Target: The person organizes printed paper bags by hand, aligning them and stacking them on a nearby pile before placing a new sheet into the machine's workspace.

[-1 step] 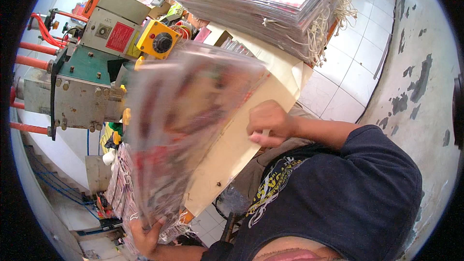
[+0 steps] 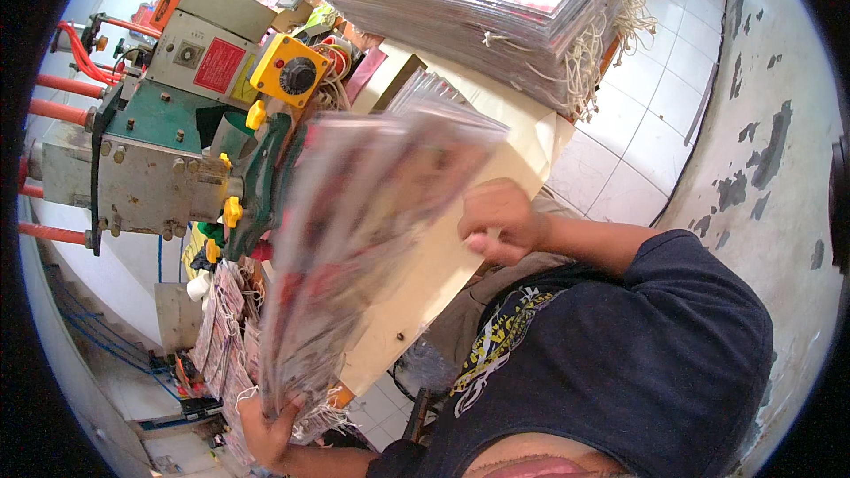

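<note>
Pinching a blurry fan of thin, clear-plastic-wrapped sheets with red and brown print (image 2: 363, 239) by the lower end with the left hand (image 2: 268, 432), thumb on top and fingers tucked behind, so a proper grip. Leaning at a slant above a flat, cream-coloured tabletop (image 2: 425, 283), too smeared to make out the print. Curled nearly into a fist with the right hand (image 2: 503, 219), just beside the upper right edge of the fan; can't tell about actual contact, or about anything held inside. Also seeing a tall stack of plastic-wrapped flat pieces with white cords dangling off one end (image 2: 478, 49), up at the far end. Over on the left, a grey-and-green metal machine with red rods (image 2: 159, 181) plus a yellow box with a round black dial (image 2: 276, 71). Lower down, near the left hand, a loose heap of printed pieces with white cords (image 2: 221, 336).
</note>
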